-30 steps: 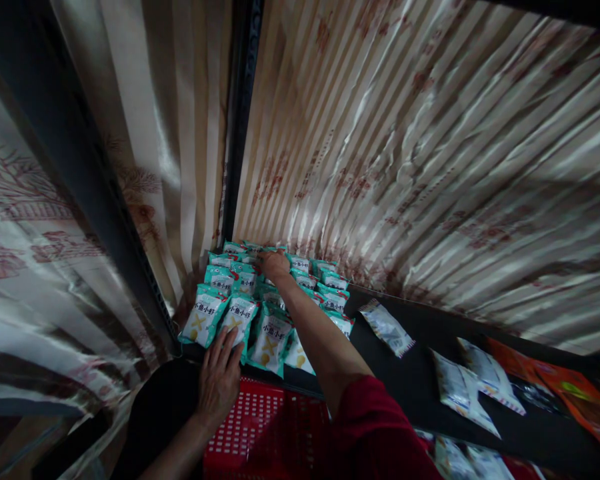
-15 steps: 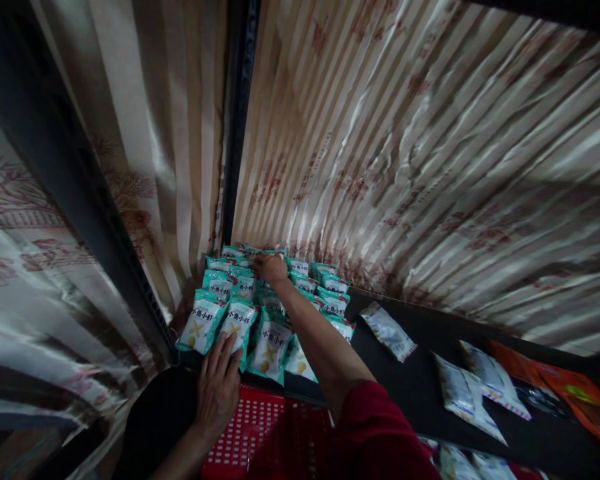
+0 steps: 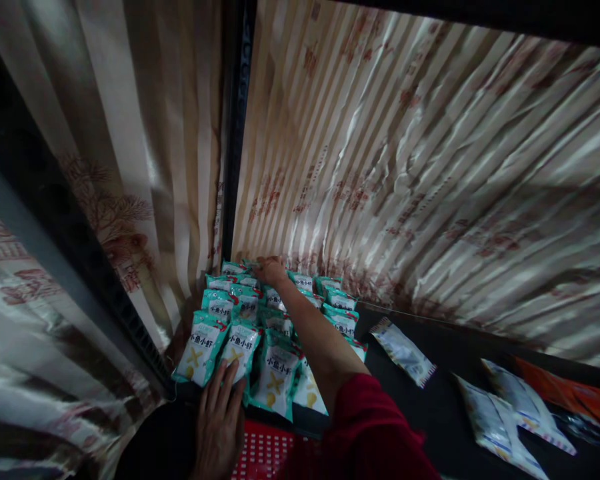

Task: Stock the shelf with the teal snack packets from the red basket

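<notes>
Teal-and-white snack packets (image 3: 277,377) stand in close rows on a dark shelf board, in the corner between two curtains. My left hand (image 3: 220,417) rests with fingers stretched out against the lower part of a front-row snack packet (image 3: 240,341). My right hand (image 3: 271,272) reaches over the rows to the back, its fingers bent down onto a snack packet there. That packet is mostly hidden by the hand, and my forearm covers part of the right-hand rows.
White packets (image 3: 405,352) and orange packets (image 3: 575,393) lie flat on the shelf (image 3: 395,407) to the right. Below the front edge is a red plastic basket (image 3: 260,447). Dark metal posts (image 3: 234,147) and patterned curtains (image 3: 380,167) bound the shelf at the left and back.
The view has shifted a little, so the shelf and packets sit lower in the picture. Both hands remain at the packets, the left in front and the right at the back.
</notes>
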Motion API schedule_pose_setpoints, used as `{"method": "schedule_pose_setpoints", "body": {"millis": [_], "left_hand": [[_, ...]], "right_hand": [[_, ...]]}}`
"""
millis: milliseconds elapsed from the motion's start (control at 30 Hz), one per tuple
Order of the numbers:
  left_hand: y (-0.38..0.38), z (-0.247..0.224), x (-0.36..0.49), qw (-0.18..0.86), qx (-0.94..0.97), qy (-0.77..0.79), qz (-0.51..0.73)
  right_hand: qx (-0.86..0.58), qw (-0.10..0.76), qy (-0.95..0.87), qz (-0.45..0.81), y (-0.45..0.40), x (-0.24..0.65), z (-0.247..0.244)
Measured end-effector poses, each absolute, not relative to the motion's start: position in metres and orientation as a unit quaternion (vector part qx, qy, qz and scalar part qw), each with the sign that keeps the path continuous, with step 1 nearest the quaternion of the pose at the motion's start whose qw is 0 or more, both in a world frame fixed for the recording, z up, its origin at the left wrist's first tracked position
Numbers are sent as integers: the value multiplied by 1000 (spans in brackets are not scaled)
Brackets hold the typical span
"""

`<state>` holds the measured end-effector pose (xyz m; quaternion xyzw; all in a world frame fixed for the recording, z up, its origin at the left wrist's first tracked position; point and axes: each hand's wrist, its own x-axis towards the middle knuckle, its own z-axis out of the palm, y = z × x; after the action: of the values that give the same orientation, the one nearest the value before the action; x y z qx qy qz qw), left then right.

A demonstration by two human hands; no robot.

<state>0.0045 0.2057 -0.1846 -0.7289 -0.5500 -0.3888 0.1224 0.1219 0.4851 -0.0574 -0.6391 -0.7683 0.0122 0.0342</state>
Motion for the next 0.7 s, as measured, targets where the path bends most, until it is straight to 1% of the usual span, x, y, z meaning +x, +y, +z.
{"method": "schedule_pose_setpoints", "body": {"millis": [100,300,700], "left_hand": [[209,-188,4,128,-728,-548,-391],[211,-192,5,124,-721,-557,-394],[210,-178,8,92,-707,-563,-418]], "right_hand": [[-631,-5,-776,27,492,115,-57],[-632,-36,-774,18,503,114,-60],[-635,-20,-772,20,509,114,-72]]}}
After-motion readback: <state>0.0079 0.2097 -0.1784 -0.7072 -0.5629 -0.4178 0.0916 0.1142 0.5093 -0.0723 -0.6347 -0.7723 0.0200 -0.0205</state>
